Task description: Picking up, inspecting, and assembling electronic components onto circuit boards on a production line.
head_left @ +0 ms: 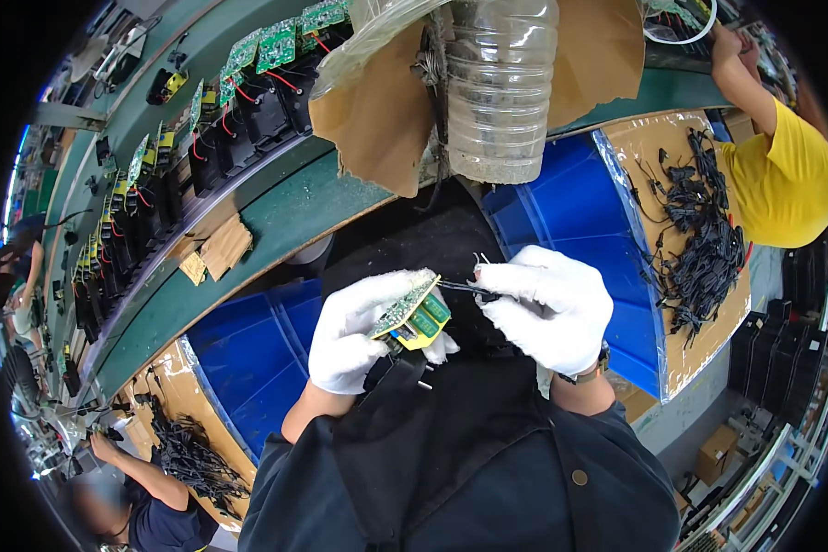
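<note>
In my white-gloved left hand [340,336], fingers closed round it, is a small green circuit board [412,317] with yellow and dark green parts, tilted in front of my chest. A dark piece with short metal pins [425,385] shows just below it; whether it is joined to the board I cannot tell. My right hand [557,299], also gloved in white, pinches a thin black cable [462,288]. The cable's end reaches toward the board's upper edge, and contact between them is unclear. Thin pale wire ends stick up beside the right fingertips.
A line of black cases with green boards and red wires [276,46] runs along the bench at upper left. A clear plastic bottle [499,101] hangs ahead beside torn cardboard [377,110]. Heaps of black cables [699,230] lie in blue-lined trays; people work on both sides.
</note>
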Tool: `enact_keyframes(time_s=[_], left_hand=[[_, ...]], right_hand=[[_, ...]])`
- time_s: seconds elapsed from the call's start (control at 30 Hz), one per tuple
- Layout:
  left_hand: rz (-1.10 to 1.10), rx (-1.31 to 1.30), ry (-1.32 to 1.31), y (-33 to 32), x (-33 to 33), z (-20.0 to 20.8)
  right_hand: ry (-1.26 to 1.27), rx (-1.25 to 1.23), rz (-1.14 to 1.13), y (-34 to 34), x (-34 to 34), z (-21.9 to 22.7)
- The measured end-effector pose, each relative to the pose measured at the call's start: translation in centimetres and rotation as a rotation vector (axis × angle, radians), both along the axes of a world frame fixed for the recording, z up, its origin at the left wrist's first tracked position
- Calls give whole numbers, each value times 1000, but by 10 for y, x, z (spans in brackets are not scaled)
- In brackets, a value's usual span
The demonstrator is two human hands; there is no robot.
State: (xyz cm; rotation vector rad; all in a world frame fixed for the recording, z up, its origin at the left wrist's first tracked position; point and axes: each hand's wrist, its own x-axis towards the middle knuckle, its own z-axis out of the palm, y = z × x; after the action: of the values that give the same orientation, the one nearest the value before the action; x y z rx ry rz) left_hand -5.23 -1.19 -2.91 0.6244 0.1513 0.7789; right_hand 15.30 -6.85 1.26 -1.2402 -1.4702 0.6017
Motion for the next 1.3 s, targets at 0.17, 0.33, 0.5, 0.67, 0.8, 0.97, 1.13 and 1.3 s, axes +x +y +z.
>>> enact_keyframes(time_s=[0.17,0.33,0.5,0.67,0.8,0.97,1.13,1.3], left_hand=[[23,-17,9,-2,1,1],[11,-7,-3,-2,1,-1],[16,-3,15,-3,0,0],[53,44,98,-5,-1,1],[99,179,201,-5,0,3],[135,231,261,-8,2,6],[155,197,330,-10,6,11],[147,225,365,-8,8,16]], right_hand=[[-28,2,1,0,1,-2],[-7,35,-22,-1,1,-4],[3,57,-29,-2,1,-4],[5,53,-57,-2,-1,-5],[-16,49,-77,-1,-2,-7],[1,60,-114,-1,-3,-6],[-10,54,-127,-3,-3,-6],[-30,46,-144,-4,-1,-5]])
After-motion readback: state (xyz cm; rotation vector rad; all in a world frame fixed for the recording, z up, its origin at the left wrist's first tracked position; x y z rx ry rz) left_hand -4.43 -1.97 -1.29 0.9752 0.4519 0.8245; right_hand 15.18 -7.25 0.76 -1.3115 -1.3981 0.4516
